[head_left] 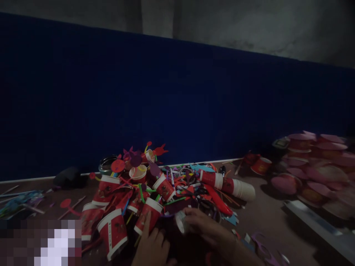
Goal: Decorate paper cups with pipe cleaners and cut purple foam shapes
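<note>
My left hand (154, 244) is at the bottom centre, its index finger stretched against a red paper cup (151, 210) with a white rim and the other fingers loosely curled. This cup lies tilted at the front of a heap of similar cups with coloured straws and paper cutouts. Just to the right, my right hand (205, 223) is closed on a small, pale, round roll that looks like clear tape (181, 222). Motion blurs it a little. Another red cup (113, 232) leans beside my left hand.
A nested row of paper cups (235, 188) lies behind my right hand, by red scissors-like handles (219, 199) and mixed craft scraps. Stacked pink-topped cups (318, 166) stand at right, near a long pale strip (313, 218). A blue partition (177, 99) borders the back.
</note>
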